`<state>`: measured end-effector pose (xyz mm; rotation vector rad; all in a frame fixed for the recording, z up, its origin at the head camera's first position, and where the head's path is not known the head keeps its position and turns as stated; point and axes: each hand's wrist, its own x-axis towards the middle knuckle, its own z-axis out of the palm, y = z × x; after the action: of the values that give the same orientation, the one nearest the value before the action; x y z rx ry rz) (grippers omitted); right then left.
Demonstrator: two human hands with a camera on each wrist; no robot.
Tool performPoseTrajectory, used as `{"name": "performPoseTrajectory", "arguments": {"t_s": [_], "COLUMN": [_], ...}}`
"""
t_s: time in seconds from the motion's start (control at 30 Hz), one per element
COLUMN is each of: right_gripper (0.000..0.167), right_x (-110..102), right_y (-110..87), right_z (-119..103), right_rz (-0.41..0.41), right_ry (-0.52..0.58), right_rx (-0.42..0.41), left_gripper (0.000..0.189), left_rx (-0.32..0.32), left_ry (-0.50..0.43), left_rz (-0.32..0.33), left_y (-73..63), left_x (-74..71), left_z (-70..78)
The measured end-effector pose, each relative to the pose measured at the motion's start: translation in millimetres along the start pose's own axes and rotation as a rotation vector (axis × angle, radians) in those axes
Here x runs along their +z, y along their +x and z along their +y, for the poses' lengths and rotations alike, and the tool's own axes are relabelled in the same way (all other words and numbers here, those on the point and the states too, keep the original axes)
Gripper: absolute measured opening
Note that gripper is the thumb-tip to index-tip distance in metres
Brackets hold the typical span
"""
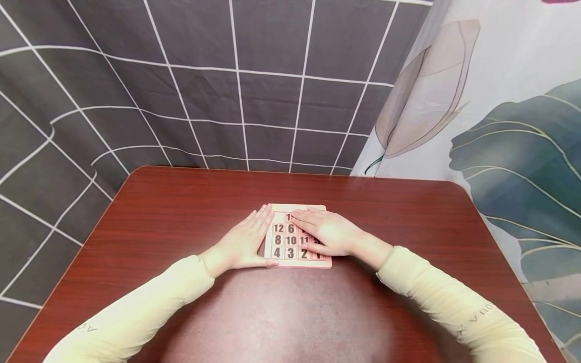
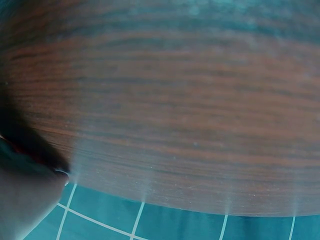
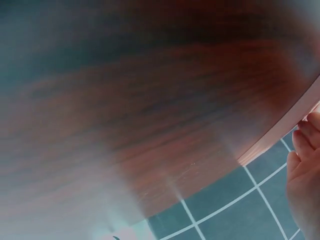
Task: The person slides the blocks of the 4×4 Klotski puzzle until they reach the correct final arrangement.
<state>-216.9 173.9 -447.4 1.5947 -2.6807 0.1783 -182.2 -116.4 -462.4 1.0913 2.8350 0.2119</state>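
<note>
Apparently I'm at the tile-sliding step — the board [image 1: 296,263] lies flat on the table [image 1: 195,194] between my hands. My left hand [image 1: 242,246] lies with fingers straight along its left edge, thumb at the near corner. My right hand [image 1: 335,235] rests flat and relaxed over the right-side tiles [image 1: 291,240], gripping nothing. The far-left slot [image 1: 279,217] looks blank, so I judge the next move calls for a light fingertip push on a neighbouring tile — board braced.

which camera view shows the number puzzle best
The head view: it looks down on the number puzzle, many numbers readable, though the right hand covers some. The right wrist view catches only its edge; the left wrist's shows none clearly.
</note>
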Motion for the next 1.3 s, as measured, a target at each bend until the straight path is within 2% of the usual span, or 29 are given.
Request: {"name": "performPoseTrajectory", "arguments": {"t_s": [0.3,0.6,0.77,1.1,1.3], "right_gripper": [0.066,0.067,0.067,0.067,0.066], "right_x": [6.2,2.8,-0.7,-3.2,-0.1], "right_y": [12.4,24.1,15.5,-20.7,-21.7], "right_z": [-4.3,-11.5,-7.4,10.0,10.9], "right_rz": [0.002,-0.067,-0.054,0.020,0.013], "right_ry": [0.003,0.054,0.064,0.055,0.028], "right_rx": [-0.003,0.016,0.034,0.062,0.054], "left_gripper": [0.119,0.119,0.120,0.122,0.122], "left_rx": [0.017,0.019,0.014,0.004,-0.001], "left_ry": [0.017,0.022,0.012,0.022,0.015], "left_rz": [0.019,0.010,0.008,0.018,0.011], "left_y": [-0.9,-0.6,0.1,2.2,2.1], "left_x": [6.2,6.5,6.6,5.5,3.6], "left_z": [-0.4,1.9,2.0,-2.0,-1.4]}}
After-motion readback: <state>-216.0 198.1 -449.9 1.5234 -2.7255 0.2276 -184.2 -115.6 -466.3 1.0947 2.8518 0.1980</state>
